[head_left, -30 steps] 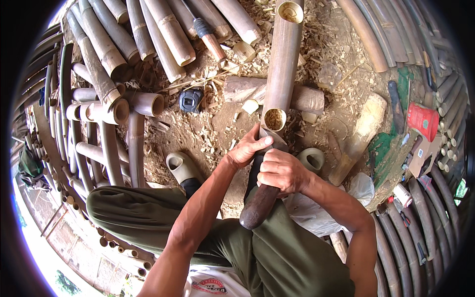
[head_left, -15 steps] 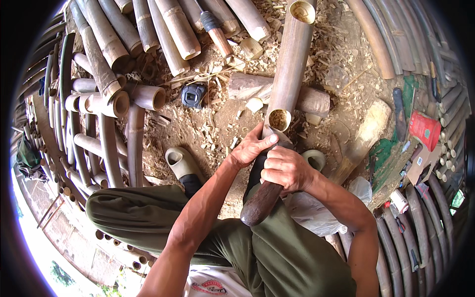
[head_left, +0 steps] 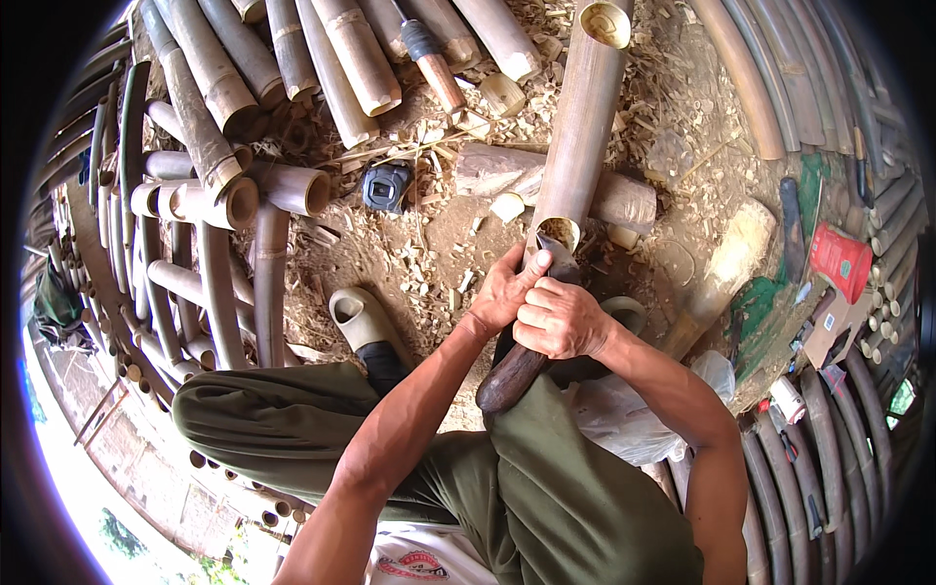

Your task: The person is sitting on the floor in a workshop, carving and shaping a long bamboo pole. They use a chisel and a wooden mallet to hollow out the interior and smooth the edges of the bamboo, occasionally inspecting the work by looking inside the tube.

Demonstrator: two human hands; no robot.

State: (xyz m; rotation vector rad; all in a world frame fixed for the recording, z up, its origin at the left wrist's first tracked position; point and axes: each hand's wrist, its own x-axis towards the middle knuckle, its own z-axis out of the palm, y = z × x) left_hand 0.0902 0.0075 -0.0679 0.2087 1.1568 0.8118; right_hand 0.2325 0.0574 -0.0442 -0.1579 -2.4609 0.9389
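Observation:
A thick bamboo pole (head_left: pixel 577 146) slopes from the top of the view toward me. An oval opening (head_left: pixel 604 23) is cut near the top, another near my hands. My right hand (head_left: pixel 563 320) is closed round a knife with a long, dark, curved wooden handle (head_left: pixel 512 378). The knife's dark blade (head_left: pixel 560 255) points away from me, its tip at the nearer opening. Closed at the pole's near end, my left hand (head_left: pixel 499 292) presses its thumb against the blade side; its underside fingers are hidden. The handle's butt lies over my thigh.
A short log (head_left: pixel 497 168) lies crosswise under the pole. Left of it are a tape measure (head_left: pixel 386 186) and a wooden-handled tool (head_left: pixel 434 68). Bamboo lengths (head_left: pixel 200 78) surround the chip-strewn ground. At right are a wooden mallet (head_left: pixel 726 263) and a red container (head_left: pixel 839 261).
The knife has moved forward and turned, its tip now over the near opening. My right hand has followed it up slightly; the left hand has shifted a little right.

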